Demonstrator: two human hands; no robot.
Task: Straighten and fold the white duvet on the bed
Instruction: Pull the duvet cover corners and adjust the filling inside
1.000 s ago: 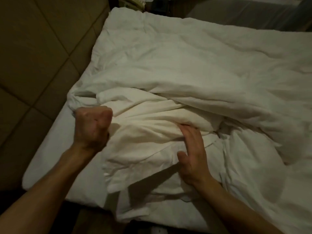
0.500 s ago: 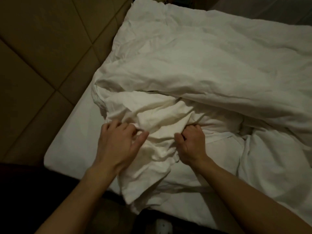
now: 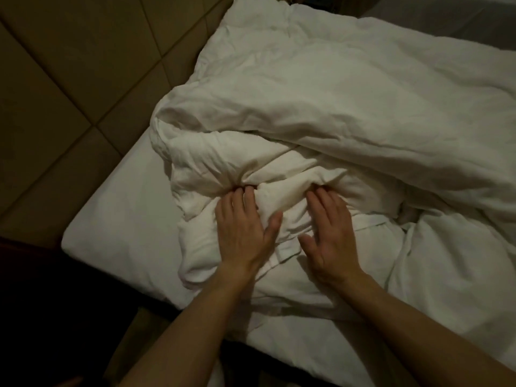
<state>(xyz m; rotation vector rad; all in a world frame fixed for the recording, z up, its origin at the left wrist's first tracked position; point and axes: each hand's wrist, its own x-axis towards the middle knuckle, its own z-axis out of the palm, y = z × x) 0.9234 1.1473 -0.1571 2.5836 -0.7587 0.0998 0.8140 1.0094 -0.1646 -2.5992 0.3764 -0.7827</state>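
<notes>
A tiled floor (image 3: 69, 88) is bordering the bed (image 3: 117, 224), where the duvet (image 3: 321, 113) is lying bunched. Left hand (image 3: 241, 230) and right hand (image 3: 331, 236) are pressing flat, gripping nothing. Soft, bulky, likely light; best taken at corners.

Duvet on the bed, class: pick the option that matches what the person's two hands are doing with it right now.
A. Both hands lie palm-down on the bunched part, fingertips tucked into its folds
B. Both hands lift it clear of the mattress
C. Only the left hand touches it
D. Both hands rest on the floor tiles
A: the left hand and right hand lie flat, side by side, on the bunched duvet, fingertips buried in its creases.
</notes>
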